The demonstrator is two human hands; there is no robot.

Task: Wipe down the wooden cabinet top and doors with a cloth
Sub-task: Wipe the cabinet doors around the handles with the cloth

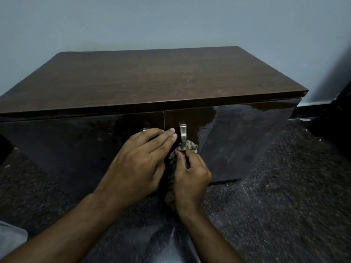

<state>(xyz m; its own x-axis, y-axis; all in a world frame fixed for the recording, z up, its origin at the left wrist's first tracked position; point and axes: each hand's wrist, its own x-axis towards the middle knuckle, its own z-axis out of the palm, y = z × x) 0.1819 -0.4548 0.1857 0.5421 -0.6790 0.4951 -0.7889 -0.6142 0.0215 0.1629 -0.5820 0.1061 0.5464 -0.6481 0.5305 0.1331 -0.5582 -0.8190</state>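
A low dark-brown wooden cabinet (pixel 152 80) stands against a pale blue-grey wall (pixel 171 19) on dark speckled floor (pixel 284 186), which lies bare to its right. Its glossy doors meet at the middle. The left hand (pixel 136 164) lies flat, fingers straight, on the left door; the right hand (pixel 190 171) pinches a crumpled grey cloth (pixel 190 146) at the right door's metal handle (pixel 182 133).

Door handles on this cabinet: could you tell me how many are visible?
2. One metal handle stands on the right door, its lower end wrapped by the cloth. The other handle on the left door shows only a tip above the left hand.
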